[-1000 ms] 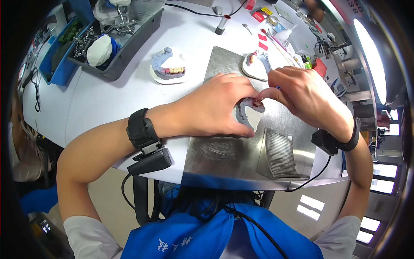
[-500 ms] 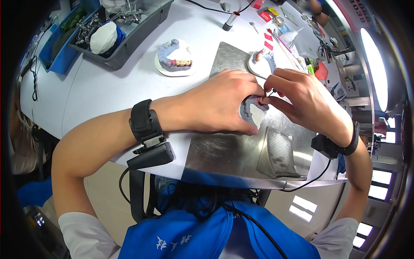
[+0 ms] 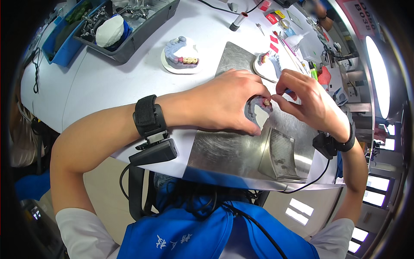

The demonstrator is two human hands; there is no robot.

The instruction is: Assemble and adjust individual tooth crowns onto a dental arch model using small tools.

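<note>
My left hand (image 3: 228, 101) is closed around a dental model (image 3: 260, 115) with a grey tooth arch and a pale base, its thumb and fingers pressing on opposite sides. A yellowish crown (image 3: 267, 103) beside a pinkish patch shows at the right end of the arch. Close to that crown, my right hand (image 3: 307, 97) has thumb and index finger brought together. A slim tool with a blue part (image 3: 288, 91) is partly visible among its fingers; most of it is hidden. Both hands are over a metal plate (image 3: 211, 157) on the white table.
Another dental model (image 3: 166, 64) with gold crowns stands to the left, and a third (image 3: 264, 74) beyond my hands. A mesh-faced metal piece (image 3: 282, 153) lies near the table's front edge. A grey bin (image 3: 129, 52) and a blue bin (image 3: 60, 56) sit at the far left.
My right fingertips have drawn back slightly from the crown, which now shows more plainly. The slim tool's tip no longer shows beside it. My left hand keeps its hold on the dental model.
</note>
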